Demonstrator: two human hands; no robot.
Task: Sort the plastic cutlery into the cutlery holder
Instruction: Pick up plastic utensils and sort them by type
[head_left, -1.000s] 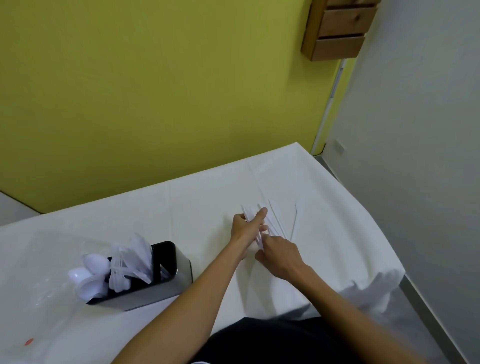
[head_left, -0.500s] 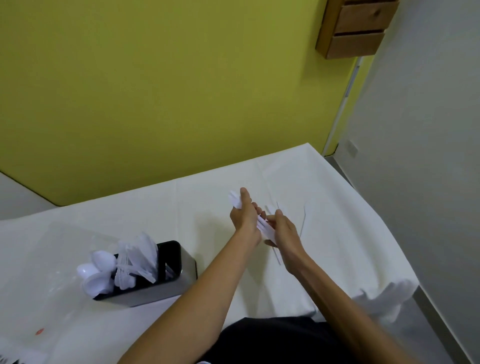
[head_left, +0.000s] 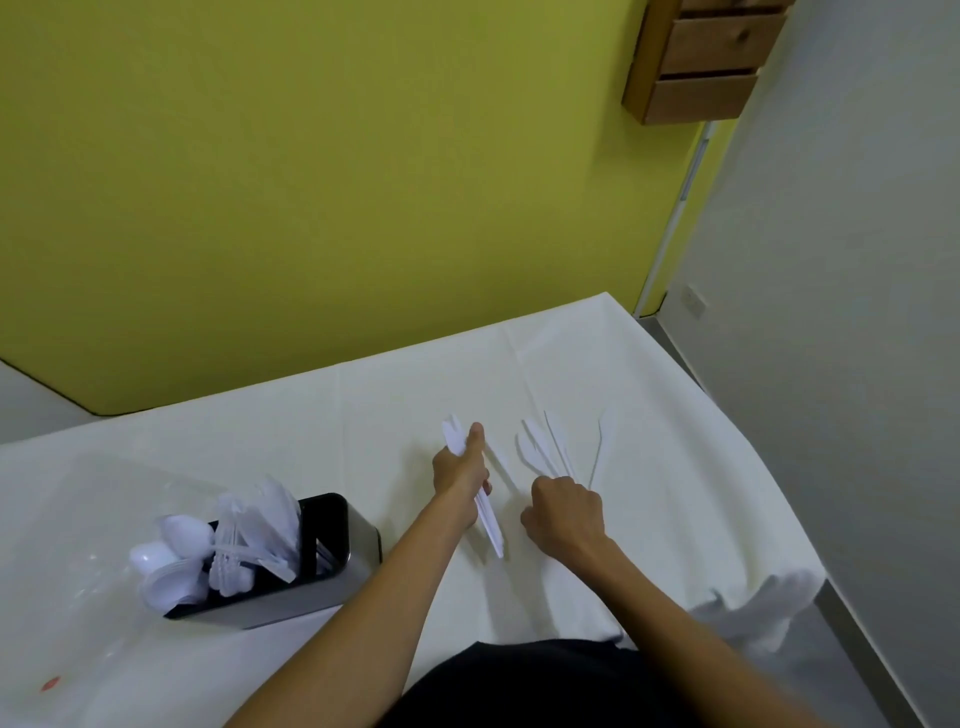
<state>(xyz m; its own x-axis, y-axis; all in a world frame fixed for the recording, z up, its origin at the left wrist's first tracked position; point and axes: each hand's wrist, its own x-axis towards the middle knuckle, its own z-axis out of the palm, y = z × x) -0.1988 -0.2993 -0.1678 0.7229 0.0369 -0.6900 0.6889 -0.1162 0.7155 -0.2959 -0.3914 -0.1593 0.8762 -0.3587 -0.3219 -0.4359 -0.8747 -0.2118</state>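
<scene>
clear bag (head_left: 78, 499) by holder (head_left: 337, 584), drawers (head_left: 701, 67) top rt

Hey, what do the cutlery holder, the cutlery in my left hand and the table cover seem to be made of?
Cutlery holder: likely brushed steel, with a dull grey sheen on its wall; glossy black rim, probably plastic. Held cutlery in the left hand: thin white plastic, matte. Table cover: white cloth or paper; fold creases show, weave too fine to tell.

cutlery (head_left: 545, 449) white, holder (head_left: 332, 566) black/steel, surface (head_left: 363, 405) white cloth, wall (head_left: 311, 182) olive-yellow, drawers (head_left: 711, 57) brown wood.
</scene>
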